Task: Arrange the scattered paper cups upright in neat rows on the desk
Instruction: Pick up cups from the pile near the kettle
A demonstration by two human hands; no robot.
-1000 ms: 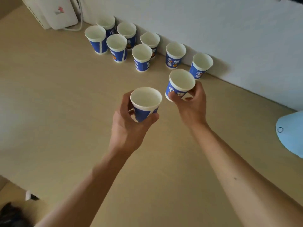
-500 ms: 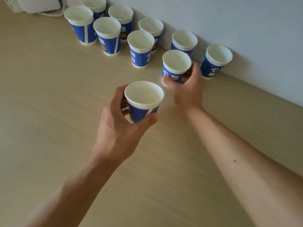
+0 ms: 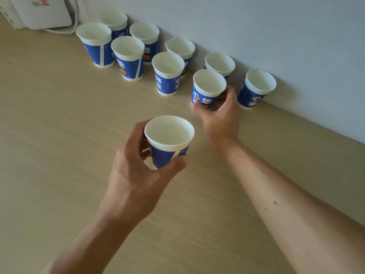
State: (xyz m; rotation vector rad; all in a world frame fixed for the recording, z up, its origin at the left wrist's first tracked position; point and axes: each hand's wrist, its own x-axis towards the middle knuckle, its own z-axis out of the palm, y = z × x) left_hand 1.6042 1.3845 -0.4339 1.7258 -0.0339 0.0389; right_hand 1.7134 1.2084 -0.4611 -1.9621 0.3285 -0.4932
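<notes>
Head view: the left hand (image 3: pixel 136 175) grips the near cup (image 3: pixel 167 143) upright. Its thumb presses the near side of the blue wall and its fingers (image 3: pixel 136 133) curl round the left side. The thumb hides the base, so I cannot tell whether the cup touches the surface (image 3: pixel 59 145). This cup sits well apart from the others, on their near side, with bare surface all round it.

The right hand (image 3: pixel 221 119) pinches the row cup (image 3: pixel 207 91) low down, thumb at its near-left base and fingers (image 3: pixel 229 93) wrapped behind its right side. The cup is upright at the right end of the front line, after three front cups (image 3: pixel 128 58) that run off to the far left. Its base is partly covered, so contact with the surface is unclear.

Five back cups (image 3: pixel 180 50) stand upright just beside the wall (image 3: pixel 276 26), along the surface's far edge, which slants from far left to near right. The end cup (image 3: pixel 254 89) is the rightmost of these. The right hand's fingers fill part of the gap between it and the row cup.

Right of the end cup, a bare strip of surface follows the wall. Left of and nearer than the rows, the surface spreads wide and bare. At the far left a white box (image 3: pixel 39 10) and a cable (image 3: pixel 76 26) sit near the first cups
</notes>
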